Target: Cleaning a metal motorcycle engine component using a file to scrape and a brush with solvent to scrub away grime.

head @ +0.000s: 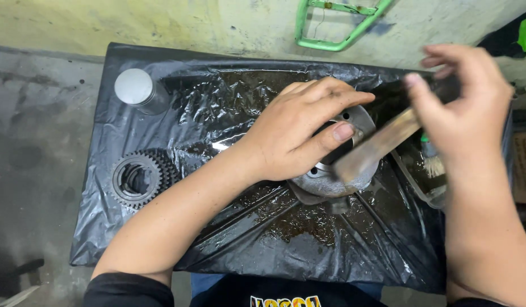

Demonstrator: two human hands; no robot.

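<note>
Both forearms reach up from the bottom edge over a black plastic sheet (263,239). At frame centre the left hand (300,133) clamps down on a round metal part (331,170), fingers and thumb closed on its rim. Right of centre, the right hand (467,113) pinches a flat brush handle (376,145), whose long axis slants down-left onto the part, just beside the left thumb.

Two bare hands, head view

Left hand (300,133): palm down, fingers spread and curved, thumb extended forward, forearm running in from lower left. Right hand (467,108): raised, motion-blurred, fingers pinched closed, forearm rising from lower right.
</note>
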